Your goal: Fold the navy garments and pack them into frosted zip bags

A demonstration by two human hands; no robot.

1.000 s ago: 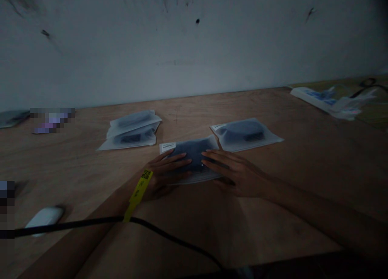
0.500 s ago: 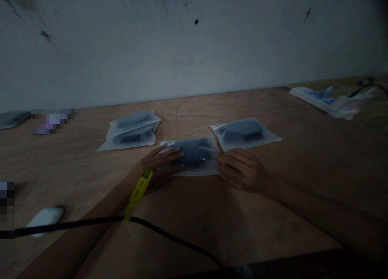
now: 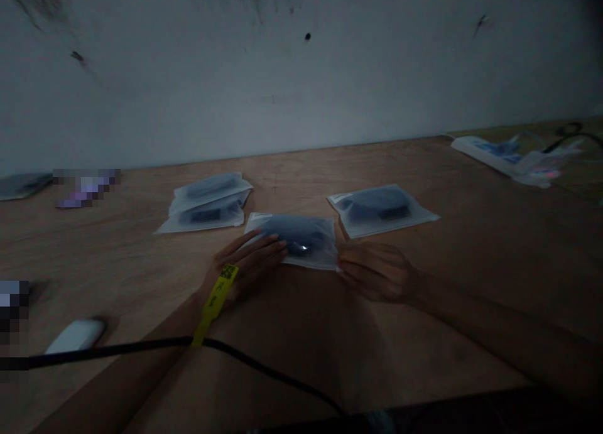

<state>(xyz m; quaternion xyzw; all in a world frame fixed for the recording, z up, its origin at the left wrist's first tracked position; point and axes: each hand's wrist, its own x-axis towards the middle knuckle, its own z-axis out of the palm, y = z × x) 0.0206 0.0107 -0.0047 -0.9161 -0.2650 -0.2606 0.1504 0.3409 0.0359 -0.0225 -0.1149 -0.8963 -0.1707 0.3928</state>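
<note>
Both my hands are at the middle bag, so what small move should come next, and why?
Perhaps slide your right hand along the right edge of the middle bag: that hand is at its near right corner, while your left hand lies over its near left part.

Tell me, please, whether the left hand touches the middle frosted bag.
Touching: in the head view, the left hand lays its fingers over the left side of the middle frosted bag.

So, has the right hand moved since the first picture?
Yes. Judged against the dark spot on the wall, the right hand has shifted rightward, from over the middle bag to that bag's right edge.
</note>
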